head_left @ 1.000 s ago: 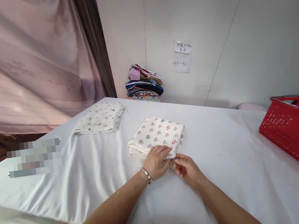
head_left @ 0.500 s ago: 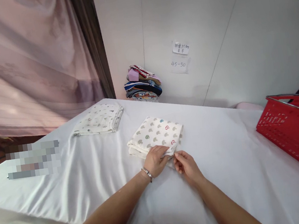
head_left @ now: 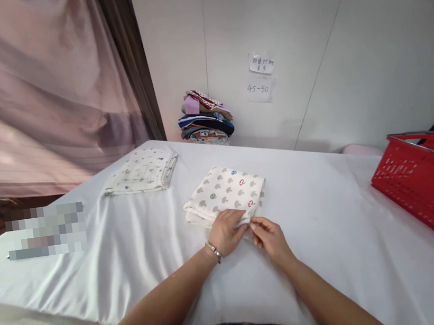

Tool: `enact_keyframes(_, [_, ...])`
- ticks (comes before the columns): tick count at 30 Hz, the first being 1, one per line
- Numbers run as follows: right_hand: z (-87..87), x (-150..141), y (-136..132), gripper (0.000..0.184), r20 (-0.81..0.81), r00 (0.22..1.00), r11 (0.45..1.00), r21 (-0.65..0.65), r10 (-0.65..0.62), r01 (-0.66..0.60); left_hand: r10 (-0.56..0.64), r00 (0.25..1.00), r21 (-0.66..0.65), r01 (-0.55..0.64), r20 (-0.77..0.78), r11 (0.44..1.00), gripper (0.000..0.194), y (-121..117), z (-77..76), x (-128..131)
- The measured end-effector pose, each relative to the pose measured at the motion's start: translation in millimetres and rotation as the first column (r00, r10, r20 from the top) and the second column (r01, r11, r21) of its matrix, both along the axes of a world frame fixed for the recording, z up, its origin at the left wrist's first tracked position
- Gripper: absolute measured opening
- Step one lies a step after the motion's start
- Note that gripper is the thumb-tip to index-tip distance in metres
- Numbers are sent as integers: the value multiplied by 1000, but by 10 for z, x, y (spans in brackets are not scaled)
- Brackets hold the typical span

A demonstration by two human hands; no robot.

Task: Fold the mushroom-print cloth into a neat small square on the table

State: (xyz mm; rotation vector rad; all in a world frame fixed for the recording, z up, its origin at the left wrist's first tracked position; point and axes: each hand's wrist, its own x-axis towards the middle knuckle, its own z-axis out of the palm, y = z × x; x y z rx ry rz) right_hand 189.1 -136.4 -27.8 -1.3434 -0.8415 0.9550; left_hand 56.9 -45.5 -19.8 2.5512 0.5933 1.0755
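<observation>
A folded white cloth (head_left: 224, 188) with grey, red, green and blue mushroom prints lies in the middle of the white-covered table. My left hand (head_left: 226, 232), with a bracelet at the wrist, has its fingers on top of the near edge and its thumb along the front, gripping the layers. Close beside it, my right hand (head_left: 269, 235) pinches the near right corner between thumb and forefinger, its other fingers curled. The underside of the corner is hidden by the hands. Farther left lies a second folded white cloth (head_left: 138, 172) with small dark prints, apart from both hands.
A red plastic basket (head_left: 427, 182) with a metal handle stands at the right. Against the wall rises a stack of folded fabrics (head_left: 205, 118), below handwritten paper signs (head_left: 259, 90). A pink curtain (head_left: 31, 91) hangs at the left. A pixelated item (head_left: 46, 231) lies on the table's left end.
My right hand's fingers have closed in slightly at the cloth's near corner, beside the left thumb. The cloth and my left hand stay nearly in place; the view shifts a little.
</observation>
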Motion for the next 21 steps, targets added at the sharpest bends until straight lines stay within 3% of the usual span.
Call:
enact_keyframes(11, [62,-90,-31,33,64,998,1000,-2,4,-4,-36,998,47,38,-43,998,33,-10,-14,22])
enact_keyframes(21, [5,-84,-15,29,84,996,999,25,34,-36,-56,998,-60,57,21,997,31,4,24,-8])
